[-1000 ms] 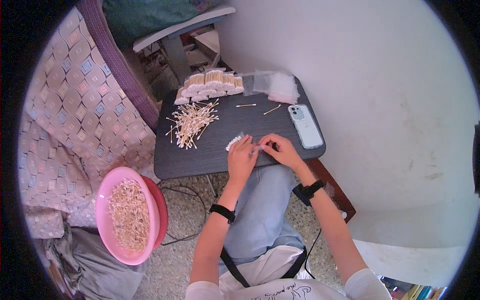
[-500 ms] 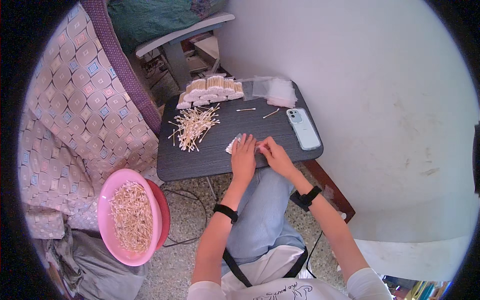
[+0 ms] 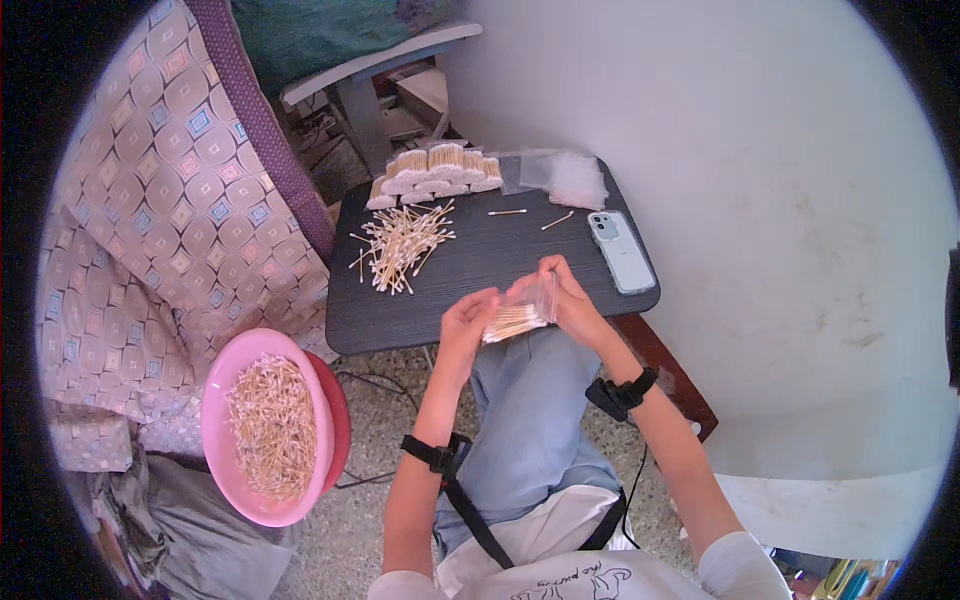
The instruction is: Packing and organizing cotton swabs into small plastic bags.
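Between my two hands is a clear plastic bag of cotton swabs (image 3: 514, 321), held up over the near edge of the dark table (image 3: 470, 265). My left hand (image 3: 467, 322) closes on the bag's left end, by the swab tips. At the bag's right end my right hand (image 3: 567, 293) grips the clear plastic, with the fingertips partly hidden by it. A loose heap of cotton swabs (image 3: 405, 245) lies on the left of the table. Two single swabs, one of them a swab (image 3: 508, 212) near the middle, lie apart farther back.
Filled swab bags (image 3: 440, 172) are stacked at the table's back edge, beside flat clear bags (image 3: 577, 180). A phone (image 3: 622, 252) lies at the right. On the lower left a pink basin (image 3: 212, 430) holds many swabs. A wall (image 3: 780, 250) borders the right side.
Both hands have lifted the swab bag off the tabletop. My left hand no longer lies flat over it but holds its left end. The view has shifted slightly.
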`<state>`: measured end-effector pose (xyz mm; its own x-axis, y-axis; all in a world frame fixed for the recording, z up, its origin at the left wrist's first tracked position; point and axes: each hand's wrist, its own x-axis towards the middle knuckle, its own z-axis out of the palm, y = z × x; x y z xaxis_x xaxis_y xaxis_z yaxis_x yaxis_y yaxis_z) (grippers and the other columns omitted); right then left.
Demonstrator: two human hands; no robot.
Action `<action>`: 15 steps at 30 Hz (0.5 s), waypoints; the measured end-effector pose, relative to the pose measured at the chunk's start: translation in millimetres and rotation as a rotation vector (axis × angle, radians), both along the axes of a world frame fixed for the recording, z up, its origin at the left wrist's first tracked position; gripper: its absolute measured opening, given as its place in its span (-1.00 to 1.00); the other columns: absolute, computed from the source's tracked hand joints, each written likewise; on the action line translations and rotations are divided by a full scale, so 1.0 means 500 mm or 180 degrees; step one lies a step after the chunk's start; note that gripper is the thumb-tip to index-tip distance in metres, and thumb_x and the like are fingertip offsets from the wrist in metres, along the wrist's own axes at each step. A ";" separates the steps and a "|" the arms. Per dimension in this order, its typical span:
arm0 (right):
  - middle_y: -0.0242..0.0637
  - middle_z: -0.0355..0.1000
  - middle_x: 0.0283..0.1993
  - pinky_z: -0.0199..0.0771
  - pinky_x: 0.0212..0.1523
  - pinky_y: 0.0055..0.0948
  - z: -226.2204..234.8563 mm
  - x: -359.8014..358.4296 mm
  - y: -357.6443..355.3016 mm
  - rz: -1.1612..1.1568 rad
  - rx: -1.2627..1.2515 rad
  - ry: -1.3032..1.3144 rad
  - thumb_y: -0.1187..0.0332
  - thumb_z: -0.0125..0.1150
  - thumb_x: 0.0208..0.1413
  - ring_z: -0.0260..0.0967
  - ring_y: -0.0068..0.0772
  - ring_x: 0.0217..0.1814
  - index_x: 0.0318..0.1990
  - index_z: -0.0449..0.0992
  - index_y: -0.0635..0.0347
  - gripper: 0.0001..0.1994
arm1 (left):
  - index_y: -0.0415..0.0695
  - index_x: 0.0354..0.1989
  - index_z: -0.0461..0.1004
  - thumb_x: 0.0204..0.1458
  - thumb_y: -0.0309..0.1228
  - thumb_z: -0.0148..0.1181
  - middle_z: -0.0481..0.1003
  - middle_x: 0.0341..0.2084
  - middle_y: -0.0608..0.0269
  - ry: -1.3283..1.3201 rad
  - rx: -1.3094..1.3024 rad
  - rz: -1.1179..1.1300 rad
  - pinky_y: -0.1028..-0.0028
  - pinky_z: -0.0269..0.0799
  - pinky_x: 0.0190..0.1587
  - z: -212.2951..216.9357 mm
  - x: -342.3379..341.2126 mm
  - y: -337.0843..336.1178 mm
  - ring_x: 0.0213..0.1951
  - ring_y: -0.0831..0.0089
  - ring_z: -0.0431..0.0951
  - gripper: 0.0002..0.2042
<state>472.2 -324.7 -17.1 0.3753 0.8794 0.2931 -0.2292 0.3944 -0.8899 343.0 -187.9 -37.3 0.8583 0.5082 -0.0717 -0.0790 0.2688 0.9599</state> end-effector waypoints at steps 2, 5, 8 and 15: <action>-0.11 0.32 0.03 0.38 0.00 -0.34 0.006 -0.021 0.005 -0.0040 -0.0014 0.0140 0.15 -0.28 0.29 0.34 -0.26 0.04 -0.11 0.08 0.01 -0.81 | -0.30 -0.08 0.37 0.05 -0.43 0.15 0.52 -0.25 0.10 -0.0257 -0.0623 -0.0046 0.52 0.43 -0.17 -0.003 -0.011 0.000 -0.23 0.48 0.52 -0.71; -0.10 0.30 0.07 0.36 0.01 -0.33 0.017 -0.035 -0.005 -0.0126 -0.0124 0.1175 0.15 -0.17 0.26 0.33 -0.27 0.04 0.01 0.10 0.05 -0.72 | -0.31 -0.17 0.39 0.05 -0.45 0.14 0.54 -0.36 0.11 -0.0522 -0.0818 0.0425 0.59 0.44 -0.32 0.006 -0.019 -0.002 -0.36 0.50 0.55 -0.78; -0.12 0.31 0.08 0.35 -0.02 -0.38 -0.002 -0.054 -0.009 -0.0459 -0.0547 0.1221 0.21 0.00 0.19 0.34 -0.37 0.02 0.07 0.19 0.15 -0.64 | -0.29 -0.17 0.40 0.08 -0.45 0.10 0.55 -0.38 0.10 -0.0563 -0.0259 0.0723 0.59 0.43 -0.34 0.017 -0.019 -0.006 -0.37 0.52 0.54 -0.80; -0.39 0.47 -0.34 0.30 -0.28 -0.65 -0.012 -0.050 0.009 -0.1113 -0.1232 -0.0219 0.41 0.24 0.02 0.35 -0.67 -0.29 -0.32 0.51 0.30 -0.87 | -0.22 -0.13 0.40 0.12 -0.39 0.07 0.56 -0.47 0.14 -0.0454 0.0659 0.0866 0.63 0.39 -0.38 0.018 -0.012 -0.009 -0.44 0.61 0.51 -0.79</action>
<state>447.2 -320.5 -23.3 0.6569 0.7539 0.0059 -0.0787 0.0763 -0.9940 337.1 -192.4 -28.5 0.6838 0.7103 0.1671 -0.2577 0.0208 0.9660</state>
